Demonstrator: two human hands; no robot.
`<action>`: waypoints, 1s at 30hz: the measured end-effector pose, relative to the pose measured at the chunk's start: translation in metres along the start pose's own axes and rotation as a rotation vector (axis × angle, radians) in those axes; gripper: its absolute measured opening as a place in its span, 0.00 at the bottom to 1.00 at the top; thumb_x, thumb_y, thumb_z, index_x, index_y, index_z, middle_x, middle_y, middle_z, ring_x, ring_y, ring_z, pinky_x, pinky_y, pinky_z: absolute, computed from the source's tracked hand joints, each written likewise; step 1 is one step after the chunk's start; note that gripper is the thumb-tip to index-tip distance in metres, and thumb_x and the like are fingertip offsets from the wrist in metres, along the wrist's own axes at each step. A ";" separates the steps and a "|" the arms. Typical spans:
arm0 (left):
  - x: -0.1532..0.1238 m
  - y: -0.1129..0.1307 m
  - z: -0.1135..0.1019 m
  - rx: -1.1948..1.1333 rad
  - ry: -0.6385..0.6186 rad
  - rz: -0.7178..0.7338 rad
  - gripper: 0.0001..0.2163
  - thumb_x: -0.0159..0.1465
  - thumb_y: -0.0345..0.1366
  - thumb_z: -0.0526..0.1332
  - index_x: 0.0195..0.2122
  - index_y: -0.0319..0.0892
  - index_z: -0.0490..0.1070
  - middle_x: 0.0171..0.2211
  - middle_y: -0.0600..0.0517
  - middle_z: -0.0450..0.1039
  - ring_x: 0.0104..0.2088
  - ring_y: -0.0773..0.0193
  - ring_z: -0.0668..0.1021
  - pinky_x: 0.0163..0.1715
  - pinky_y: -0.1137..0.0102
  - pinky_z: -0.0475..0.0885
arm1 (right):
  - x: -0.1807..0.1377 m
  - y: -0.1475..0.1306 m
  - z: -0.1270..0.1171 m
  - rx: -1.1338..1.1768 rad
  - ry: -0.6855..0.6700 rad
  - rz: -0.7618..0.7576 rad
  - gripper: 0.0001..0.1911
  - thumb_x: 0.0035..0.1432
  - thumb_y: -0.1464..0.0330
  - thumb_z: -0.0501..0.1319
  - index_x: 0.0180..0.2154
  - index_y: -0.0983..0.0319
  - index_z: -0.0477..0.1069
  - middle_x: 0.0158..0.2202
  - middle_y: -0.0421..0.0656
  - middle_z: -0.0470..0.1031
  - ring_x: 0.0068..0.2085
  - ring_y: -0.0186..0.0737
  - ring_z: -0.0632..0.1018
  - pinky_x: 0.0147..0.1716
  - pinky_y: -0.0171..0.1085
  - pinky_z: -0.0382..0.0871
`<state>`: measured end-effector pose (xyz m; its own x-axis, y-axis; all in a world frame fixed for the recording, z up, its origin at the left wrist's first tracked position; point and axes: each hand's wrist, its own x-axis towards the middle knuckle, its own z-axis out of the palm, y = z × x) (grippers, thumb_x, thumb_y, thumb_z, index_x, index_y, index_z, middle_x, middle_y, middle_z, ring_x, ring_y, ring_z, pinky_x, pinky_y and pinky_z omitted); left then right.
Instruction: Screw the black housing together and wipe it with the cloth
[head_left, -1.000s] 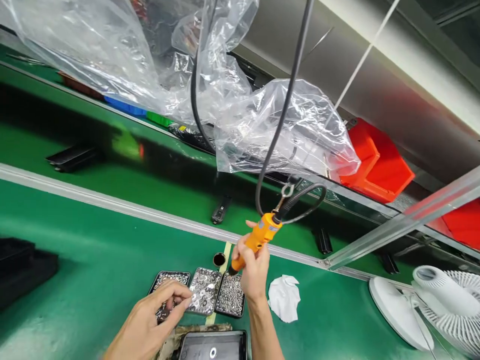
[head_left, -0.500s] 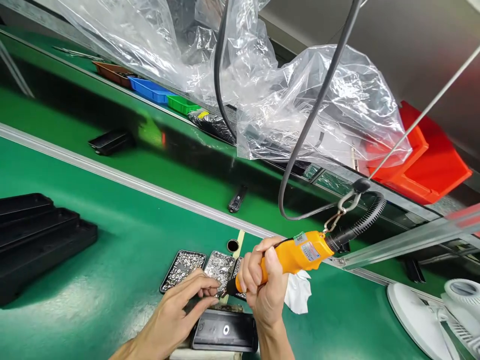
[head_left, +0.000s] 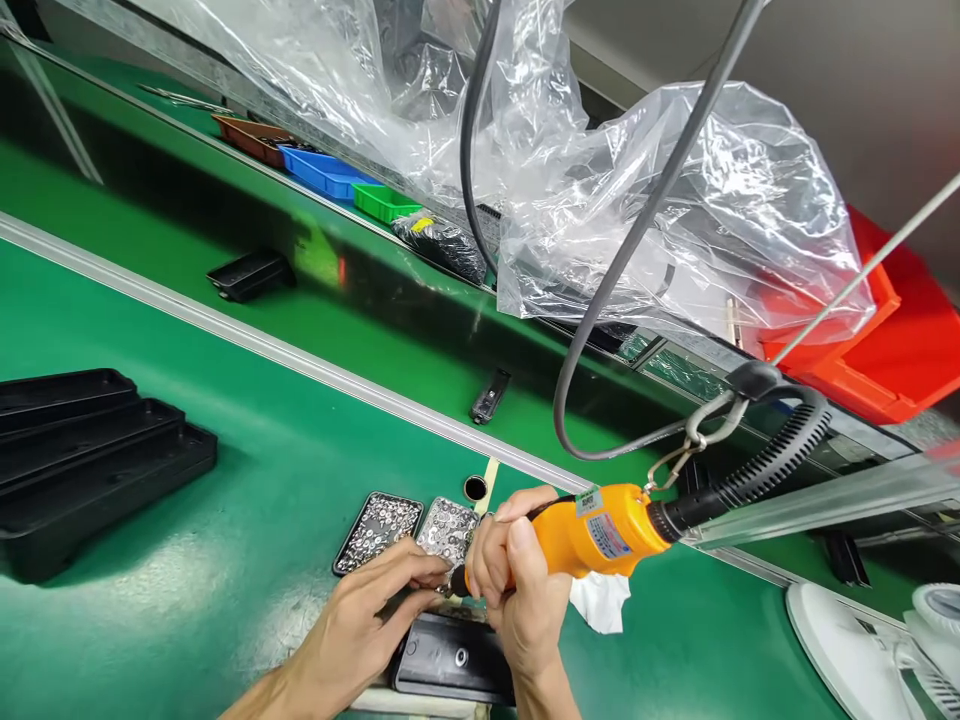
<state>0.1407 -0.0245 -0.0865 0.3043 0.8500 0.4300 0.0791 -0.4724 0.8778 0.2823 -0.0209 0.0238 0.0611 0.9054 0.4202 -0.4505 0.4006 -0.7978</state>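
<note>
Screwdriver (head_left: 592, 528), orange and electric, lies nearly level in your right hand (head_left: 517, 590), fingers wrapped tight round its front, tip pointing left. Your left hand (head_left: 367, 625) meets that tip, thumb and forefinger pinched together just at it; whether they hold a small part there is too small to tell. Below both hands sits a black panel (head_left: 454, 660) on the green bench (head_left: 225, 500). Just beyond your fingers lie two small trays (head_left: 379, 520) of shiny metal parts, side by side. A white cloth (head_left: 604, 603) shows just behind your right hand. A ribbed black cable (head_left: 772, 460) leaves the screwdriver's rear and a metal clip (head_left: 694, 440) hangs it from a thin cord. Stacked black trays (head_left: 82, 450) rest well to the left. Clear plastic sheeting (head_left: 600, 180) hangs above, with red bins (head_left: 900, 340) at right.
</note>
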 end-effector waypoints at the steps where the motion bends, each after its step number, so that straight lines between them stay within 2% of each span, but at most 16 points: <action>1: 0.000 0.000 0.000 -0.013 0.000 -0.019 0.08 0.74 0.31 0.58 0.48 0.49 0.75 0.41 0.55 0.74 0.42 0.68 0.78 0.44 0.75 0.72 | 0.000 0.001 0.001 -0.006 -0.002 0.003 0.04 0.72 0.64 0.58 0.42 0.56 0.69 0.18 0.27 0.53 0.17 0.25 0.54 0.17 0.25 0.58; 4: 0.001 0.002 0.000 -0.057 0.006 -0.103 0.06 0.72 0.31 0.60 0.45 0.48 0.76 0.39 0.56 0.74 0.40 0.68 0.78 0.43 0.75 0.72 | -0.001 0.001 0.002 0.002 0.003 0.007 0.05 0.72 0.63 0.58 0.42 0.57 0.68 0.18 0.27 0.52 0.16 0.25 0.54 0.17 0.25 0.58; 10: 0.005 0.002 -0.004 -0.148 -0.034 -0.222 0.11 0.68 0.32 0.62 0.51 0.48 0.75 0.38 0.58 0.77 0.40 0.67 0.80 0.46 0.74 0.73 | -0.001 0.000 0.002 -0.002 0.020 0.000 0.05 0.71 0.63 0.59 0.42 0.57 0.68 0.18 0.27 0.53 0.16 0.25 0.54 0.16 0.26 0.58; 15: 0.005 0.001 -0.007 -0.094 -0.069 -0.249 0.16 0.70 0.37 0.63 0.58 0.54 0.72 0.45 0.59 0.79 0.44 0.66 0.80 0.50 0.73 0.74 | 0.003 -0.003 -0.003 -0.022 0.047 -0.012 0.06 0.72 0.63 0.57 0.41 0.56 0.69 0.18 0.28 0.53 0.16 0.25 0.55 0.16 0.25 0.60; 18: 0.003 0.002 -0.007 0.069 0.001 -0.165 0.16 0.71 0.40 0.63 0.60 0.57 0.71 0.45 0.58 0.78 0.43 0.66 0.79 0.49 0.72 0.74 | 0.012 -0.003 -0.010 -0.064 0.092 -0.037 0.06 0.72 0.64 0.57 0.39 0.57 0.69 0.17 0.28 0.54 0.15 0.25 0.55 0.15 0.25 0.60; 21: 0.001 0.007 -0.009 0.238 0.025 -0.015 0.11 0.71 0.42 0.63 0.54 0.55 0.74 0.44 0.57 0.79 0.46 0.63 0.80 0.48 0.72 0.77 | 0.030 0.003 -0.022 -0.132 0.163 -0.055 0.07 0.70 0.63 0.60 0.39 0.57 0.68 0.17 0.27 0.55 0.15 0.25 0.56 0.14 0.26 0.60; 22: 0.001 0.009 -0.010 0.305 0.022 0.054 0.12 0.70 0.45 0.65 0.53 0.54 0.75 0.45 0.57 0.79 0.48 0.61 0.81 0.49 0.71 0.78 | 0.038 0.007 -0.026 -0.158 0.182 -0.067 0.07 0.69 0.62 0.61 0.39 0.58 0.67 0.17 0.27 0.55 0.15 0.25 0.57 0.14 0.26 0.60; 24: 0.000 0.016 -0.012 0.461 0.024 0.226 0.19 0.64 0.51 0.70 0.54 0.53 0.74 0.48 0.57 0.81 0.50 0.57 0.81 0.48 0.69 0.80 | 0.054 0.016 -0.036 -0.205 0.203 -0.097 0.09 0.68 0.61 0.63 0.38 0.58 0.67 0.17 0.27 0.56 0.15 0.26 0.58 0.14 0.26 0.60; 27: 0.000 0.027 -0.014 0.663 -0.041 0.414 0.32 0.57 0.58 0.73 0.58 0.50 0.72 0.51 0.55 0.80 0.49 0.53 0.82 0.49 0.65 0.80 | 0.075 0.034 -0.049 -0.246 0.215 -0.126 0.12 0.66 0.60 0.66 0.38 0.59 0.66 0.17 0.27 0.57 0.15 0.25 0.58 0.14 0.26 0.59; 30: 0.002 0.034 -0.014 0.757 -0.168 0.428 0.29 0.59 0.54 0.73 0.58 0.48 0.71 0.53 0.54 0.80 0.50 0.54 0.81 0.53 0.65 0.78 | 0.087 0.053 -0.057 -0.266 0.231 -0.117 0.15 0.65 0.58 0.66 0.38 0.58 0.65 0.16 0.26 0.58 0.14 0.25 0.59 0.13 0.27 0.59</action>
<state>0.1303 -0.0358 -0.0530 0.5822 0.5476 0.6009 0.5153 -0.8202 0.2483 0.3148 0.0868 -0.0066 0.3114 0.8469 0.4310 -0.1830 0.4985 -0.8473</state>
